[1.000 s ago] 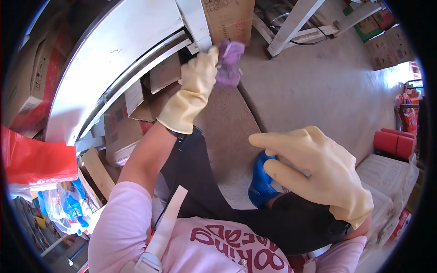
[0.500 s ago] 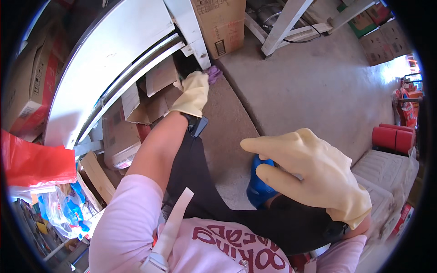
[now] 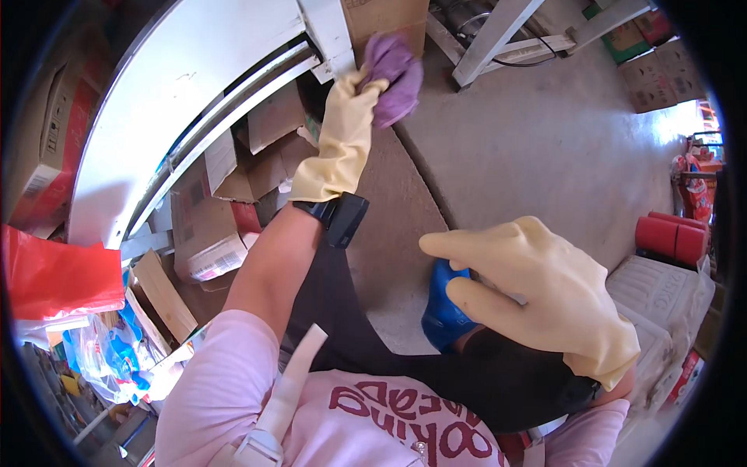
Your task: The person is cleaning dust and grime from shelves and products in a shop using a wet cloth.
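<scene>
Red plastic sheet at far left, clear bags with blue items below it. Stacked cardboard boxes along the left rim, more torn cardboard boxes packed under the white desk. Desk top is white, painted metal by the look, with its edge curving from the fisheye; white desk leg at its right corner.

Left hand, in a yellow rubber glove, is raised to that leg; its fingers are clenched around a purple cloth, which is bunched and sits against or just beside the leg and a brown carton behind it (can't tell if it actually touches). Black wrist device just below the glove cuff.

Floor: a brown strip next to the desk, then grey concrete floor to the right, sunlit at the far right edge.

Right hand, same yellow glove, rests on the person's knee in black trousers; fingers released, spread, holding nothing. Blue shoe shows just under it.

White frame legs at top centre-right, cardboard boxes top right, red cylinders at the right edge, white quilted cover below them.
</scene>
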A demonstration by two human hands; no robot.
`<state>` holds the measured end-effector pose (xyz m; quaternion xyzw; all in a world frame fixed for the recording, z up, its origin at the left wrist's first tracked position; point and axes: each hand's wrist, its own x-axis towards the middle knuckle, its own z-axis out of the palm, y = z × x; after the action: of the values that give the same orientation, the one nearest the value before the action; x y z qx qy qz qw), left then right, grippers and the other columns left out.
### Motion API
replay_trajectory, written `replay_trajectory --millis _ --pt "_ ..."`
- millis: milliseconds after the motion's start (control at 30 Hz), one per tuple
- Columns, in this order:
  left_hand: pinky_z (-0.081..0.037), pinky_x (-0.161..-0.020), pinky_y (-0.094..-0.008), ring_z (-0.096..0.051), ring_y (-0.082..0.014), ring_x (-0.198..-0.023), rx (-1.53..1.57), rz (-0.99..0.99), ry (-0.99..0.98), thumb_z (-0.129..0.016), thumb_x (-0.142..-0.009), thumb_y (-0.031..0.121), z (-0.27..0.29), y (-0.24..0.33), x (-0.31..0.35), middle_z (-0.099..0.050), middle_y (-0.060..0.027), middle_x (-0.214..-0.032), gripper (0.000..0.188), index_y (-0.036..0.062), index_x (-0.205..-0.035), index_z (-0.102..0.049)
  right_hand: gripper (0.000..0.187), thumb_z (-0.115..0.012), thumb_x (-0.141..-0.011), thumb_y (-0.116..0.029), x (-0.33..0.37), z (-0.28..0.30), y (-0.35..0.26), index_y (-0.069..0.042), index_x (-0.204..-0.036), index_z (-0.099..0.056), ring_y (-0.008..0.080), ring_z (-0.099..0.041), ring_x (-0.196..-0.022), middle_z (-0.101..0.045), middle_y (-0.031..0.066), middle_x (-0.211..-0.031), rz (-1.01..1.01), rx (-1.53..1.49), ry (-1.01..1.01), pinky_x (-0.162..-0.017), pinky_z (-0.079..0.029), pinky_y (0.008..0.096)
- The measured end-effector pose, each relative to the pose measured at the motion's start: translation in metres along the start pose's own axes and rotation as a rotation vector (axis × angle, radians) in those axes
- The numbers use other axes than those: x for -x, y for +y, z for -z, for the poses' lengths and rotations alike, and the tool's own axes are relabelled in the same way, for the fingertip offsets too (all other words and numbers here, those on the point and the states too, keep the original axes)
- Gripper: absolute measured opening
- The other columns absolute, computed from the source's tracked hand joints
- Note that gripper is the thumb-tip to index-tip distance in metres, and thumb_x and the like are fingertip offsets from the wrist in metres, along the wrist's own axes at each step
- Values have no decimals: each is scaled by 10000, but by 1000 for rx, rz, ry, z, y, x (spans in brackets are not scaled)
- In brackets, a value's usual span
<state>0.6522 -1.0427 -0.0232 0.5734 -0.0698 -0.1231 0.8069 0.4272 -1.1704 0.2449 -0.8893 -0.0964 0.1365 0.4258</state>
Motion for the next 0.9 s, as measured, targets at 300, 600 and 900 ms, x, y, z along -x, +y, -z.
replay_trajectory --millis 300,600,900 --pt "-510 -687 -419 -676 -226 -795 -843 420 -50 -775 -874 260 43 -56 44 -733 -147 -926 349 -29 -1054 -700 378 -721 -836 -87 -1 0 -10 -138 -1209 -749 266 -708 -907 -754 70 -950 -162 73 78 -774 -551 351" --pt "-503 -662 -367 -638 -227 -727 -1196 -342 189 -646 -924 104 114 -149 -24 -637 -65 -781 115 53 -1025 -663 346 -708 -851 -82 -11 -5 -10 -33 -1194 -714 335 -704 -825 -738 153 -929 -113 -1 -11 -708 -549 386" --pt "-528 -822 -358 -693 -219 -875 -531 510 -72 -809 -842 160 -41 -40 72 -753 -136 -956 256 42 -1056 -731 414 -718 -796 -62 -15 -8 -17 -123 -1204 -747 266 -705 -864 -761 77 -956 -275 106 -33 -777 -558 343"
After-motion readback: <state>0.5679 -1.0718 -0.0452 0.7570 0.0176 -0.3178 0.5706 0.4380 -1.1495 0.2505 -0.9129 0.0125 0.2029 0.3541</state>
